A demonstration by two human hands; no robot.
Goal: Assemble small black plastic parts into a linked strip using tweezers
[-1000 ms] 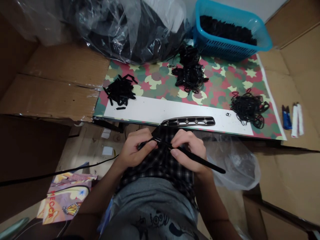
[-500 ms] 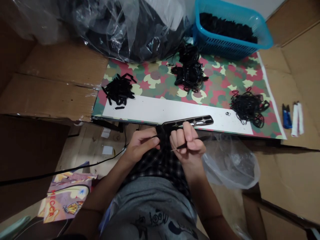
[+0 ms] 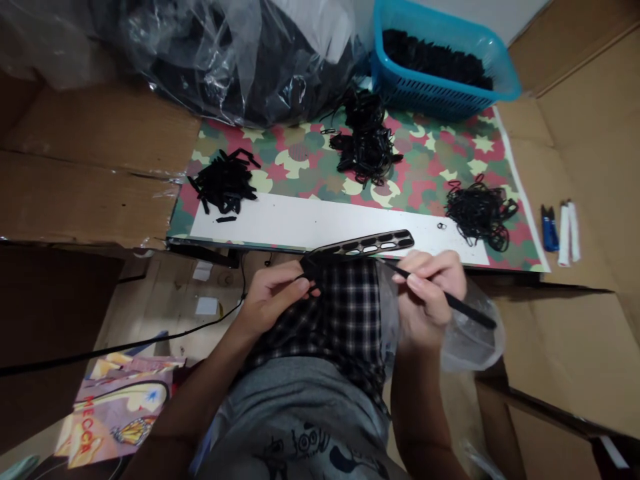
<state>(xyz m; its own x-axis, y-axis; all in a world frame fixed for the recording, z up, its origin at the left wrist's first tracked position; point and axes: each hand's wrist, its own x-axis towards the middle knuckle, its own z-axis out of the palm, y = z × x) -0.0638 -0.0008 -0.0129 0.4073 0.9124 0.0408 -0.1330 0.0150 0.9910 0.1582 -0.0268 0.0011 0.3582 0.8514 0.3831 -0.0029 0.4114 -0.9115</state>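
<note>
My left hand (image 3: 275,297) is closed on the wide end of a black slotted part (image 3: 373,245). Its long arm with several oval openings points right, over the table's front edge. My right hand (image 3: 425,293) grips slim black tweezers (image 3: 473,312), their fine tip pointing up and left, a little below the slotted arm. The tip appears apart from the part. On the table beyond lie a pile of thin black loops (image 3: 483,212) at the right, another tangled black heap (image 3: 367,150) in the middle and a pile of short black strips (image 3: 225,180) at the left.
A blue basket (image 3: 440,90) of black pieces stands at the back right, beside a large clear bag (image 3: 240,73) with dark contents. Blue-handled nippers (image 3: 550,230) and a white-handled tool (image 3: 569,233) lie on cardboard at the right. A clear plastic bag (image 3: 473,347) hangs below the table edge.
My right hand has moved right, away from my left hand, and the tweezers' tip has swung upward. My left hand keeps its hold on the slotted part. The whole view has shifted slightly.
</note>
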